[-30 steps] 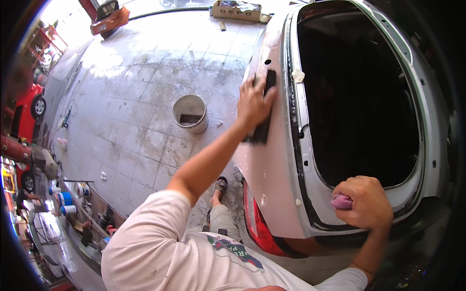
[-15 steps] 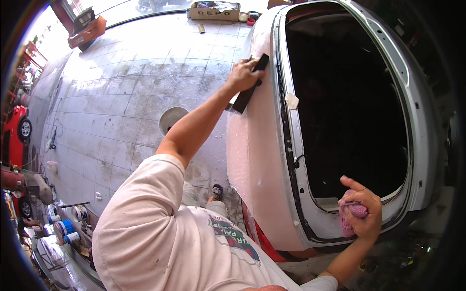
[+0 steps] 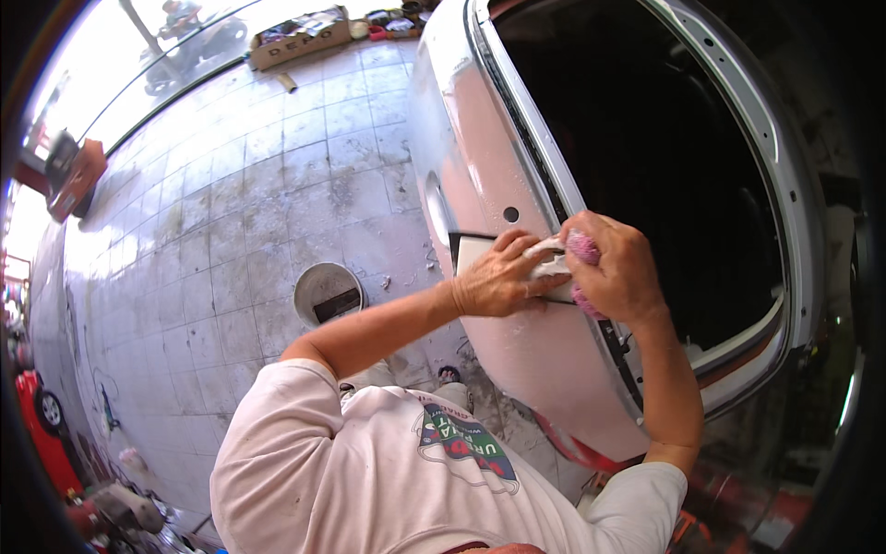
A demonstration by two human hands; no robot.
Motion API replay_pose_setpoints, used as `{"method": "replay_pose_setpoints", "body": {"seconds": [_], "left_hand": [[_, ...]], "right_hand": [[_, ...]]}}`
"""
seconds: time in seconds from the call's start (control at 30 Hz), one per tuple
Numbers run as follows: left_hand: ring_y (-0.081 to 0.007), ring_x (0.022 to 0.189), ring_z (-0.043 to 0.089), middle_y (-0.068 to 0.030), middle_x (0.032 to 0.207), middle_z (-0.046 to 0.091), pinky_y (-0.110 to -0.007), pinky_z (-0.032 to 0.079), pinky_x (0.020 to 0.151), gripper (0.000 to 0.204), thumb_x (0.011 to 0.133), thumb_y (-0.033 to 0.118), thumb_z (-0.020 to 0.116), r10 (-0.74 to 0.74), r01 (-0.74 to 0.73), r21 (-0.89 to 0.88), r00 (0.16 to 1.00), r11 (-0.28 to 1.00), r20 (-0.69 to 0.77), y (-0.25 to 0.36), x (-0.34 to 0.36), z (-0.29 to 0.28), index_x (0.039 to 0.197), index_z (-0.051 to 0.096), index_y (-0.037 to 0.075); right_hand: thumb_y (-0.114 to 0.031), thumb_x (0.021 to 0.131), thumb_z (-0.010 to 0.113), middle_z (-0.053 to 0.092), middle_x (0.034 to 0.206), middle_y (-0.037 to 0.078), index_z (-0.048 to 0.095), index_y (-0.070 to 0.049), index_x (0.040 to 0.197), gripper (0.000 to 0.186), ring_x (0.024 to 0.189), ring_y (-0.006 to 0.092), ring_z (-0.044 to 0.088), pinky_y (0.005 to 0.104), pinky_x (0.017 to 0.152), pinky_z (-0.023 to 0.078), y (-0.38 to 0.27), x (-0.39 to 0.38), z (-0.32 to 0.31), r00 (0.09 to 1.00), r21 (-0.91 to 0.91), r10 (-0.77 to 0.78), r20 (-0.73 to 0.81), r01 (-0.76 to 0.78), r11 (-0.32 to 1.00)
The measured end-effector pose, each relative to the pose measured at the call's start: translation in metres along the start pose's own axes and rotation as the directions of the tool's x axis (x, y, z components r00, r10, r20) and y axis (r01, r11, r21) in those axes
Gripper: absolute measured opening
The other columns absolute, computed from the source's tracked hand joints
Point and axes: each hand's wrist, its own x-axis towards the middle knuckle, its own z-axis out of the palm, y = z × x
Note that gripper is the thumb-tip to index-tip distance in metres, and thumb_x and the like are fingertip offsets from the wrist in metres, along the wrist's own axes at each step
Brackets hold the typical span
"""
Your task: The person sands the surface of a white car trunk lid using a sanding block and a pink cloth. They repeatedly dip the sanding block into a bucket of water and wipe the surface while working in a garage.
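My left hand is spread with its palm down over a flat rectangular block, pale on its face and dark along its edges. The block lies across the pinkish car panel beside the window frame. Close against it, my right hand grips a bunched pink cloth, which shows on both sides of the thumb. A small whitish piece sits between the two hands; what it is and which hand holds it, I cannot tell. The dark window opening stretches beyond my right hand.
On the tiled floor to my left stands a round bucket with a dark bar inside. An open cardboard box lies at the far wall. An orange-and-black object and a red car are at the left.
My left hand has come back from the panel's far part with the block, now turned crosswise. My right hand has moved up from the near window corner with the pink cloth, beside the left. The view has turned.
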Motion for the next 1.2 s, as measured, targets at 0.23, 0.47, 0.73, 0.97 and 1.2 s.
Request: {"method": "replay_pose_setpoints", "body": {"seconds": [0.23,0.47,0.73,0.97,1.2], "left_hand": [[-0.0325,0.157,0.044,-0.0071,0.169,0.049,-0.067,0.033,0.122,0.067,0.092,0.031,0.083,-0.139,0.135,0.145,0.990,0.980,0.017,-0.302,0.023,-0.111,0.156,0.061,0.032],[-0.0270,0.158,0.043,0.0004,0.164,0.054,-0.071,0.018,0.133,0.045,0.085,0.034,0.086,0.050,-0.046,-0.061,0.996,0.997,0.076,-0.074,-0.008,-0.023,0.128,0.076,0.031],[-0.0272,0.159,0.043,0.0011,0.166,0.053,-0.067,0.028,0.131,0.050,0.089,0.037,0.085,0.197,-0.210,0.059,0.965,0.976,0.172,-0.177,0.025,-0.059,0.137,0.071,0.037],[-0.0363,0.144,0.055,-0.0119,0.150,0.064,-0.066,0.035,0.118,0.048,0.092,0.029,0.084,-0.167,0.172,-0.004,0.950,0.985,-0.263,-0.249,0.035,-0.060,0.139,0.073,0.026],[-0.0246,0.163,0.036,-0.0037,0.172,0.046,-0.063,0.015,0.136,0.054,0.086,0.042,0.084,0.322,-0.300,-0.142,0.929,0.943,0.182,-0.133,-0.001,-0.043,0.139,0.073,0.041]], "right_hand": [[-0.037,0.081,0.094,0.075,0.120,0.015,0.074,-0.005,0.124,0.058,0.110,0.0365,0.072,0.0468,0.095,0.057,0.005,-0.171,-0.049,0.687,-0.451,0.687,-0.237,-0.704,0.548],[-0.047,0.078,0.094,0.073,0.105,0.013,0.073,-0.007,0.108,0.055,0.101,0.0388,0.070,0.0503,0.085,0.055,0.006,-0.240,-0.007,0.430,-0.301,0.830,-0.355,-0.893,0.334],[-0.056,0.079,0.092,0.071,0.102,0.012,0.073,-0.008,0.105,0.057,0.098,0.0376,0.069,0.0499,0.083,0.054,0.006,-0.239,0.005,0.360,-0.315,0.821,-0.443,-0.920,0.233],[-0.058,0.075,0.094,0.074,0.109,0.012,0.074,-0.009,0.105,0.061,0.103,0.0376,0.070,0.0491,0.085,0.054,0.009,-0.229,-0.001,0.269,-0.253,0.868,-0.417,-0.952,0.173],[-0.053,0.076,0.095,0.072,0.105,0.016,0.072,-0.005,0.105,0.061,0.099,0.0397,0.069,0.0496,0.085,0.054,0.011,-0.230,-0.004,0.295,-0.263,0.867,-0.402,-0.944,0.199]]}}
